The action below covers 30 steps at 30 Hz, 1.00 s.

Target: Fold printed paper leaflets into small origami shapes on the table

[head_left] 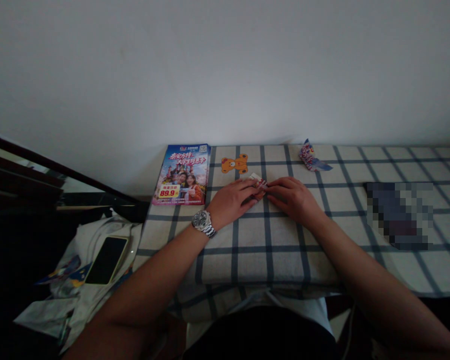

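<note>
Dark clothing (262, 332) is nearest my camera, bottom centre, forearms reaching past it either side. Folded paper (261, 184) sits at the checked tablecloth (288, 260), directly between both sets of fingertips. Left hand (230, 199): grasping it from the left, thumb and forefinger at its near-left part. Right hand (293, 200): fingertips bunched, grasping its right edge. Both touch, so I call neither nearer; left covers more of it. From the left palm it lies right and slightly away; from the right palm, left and slightly away. Visible part slants far-left to near-right; can't confirm true long axis, fingers hide the rest. Can't tell pinch force.

Count from my end: 2 hands, 1 folded paper, 1 wristwatch (202, 221) on the left wrist, 1 flyer stack (183, 172) left of that hand (sheets uncountable), 1 orange bear figure (234, 164) just beyond the left hand, 1 crumpled paper (311, 159) beyond the right, 1 pixelated dark item (395, 215) well right, 1 phone (107, 260) off the table, left.
</note>
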### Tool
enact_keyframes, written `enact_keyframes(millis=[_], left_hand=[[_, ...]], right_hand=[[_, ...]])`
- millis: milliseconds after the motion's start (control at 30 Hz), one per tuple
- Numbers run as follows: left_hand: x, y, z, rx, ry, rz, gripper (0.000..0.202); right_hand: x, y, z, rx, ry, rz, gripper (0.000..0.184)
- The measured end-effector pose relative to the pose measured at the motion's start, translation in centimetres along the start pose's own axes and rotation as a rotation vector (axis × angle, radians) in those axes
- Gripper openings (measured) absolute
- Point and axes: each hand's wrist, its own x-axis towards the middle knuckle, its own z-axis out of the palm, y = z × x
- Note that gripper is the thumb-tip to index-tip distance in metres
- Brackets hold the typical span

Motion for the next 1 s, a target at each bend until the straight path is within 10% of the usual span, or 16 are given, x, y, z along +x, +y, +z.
enact_keyframes(millis=[1000], left_hand=[[-0.04, -0.08, -0.18, 0.015, 0.001, 0.026, 0.018]], right_hand=[[0.07, -0.66, -0.06, 0.133, -0.009, 0.042, 0.014]])
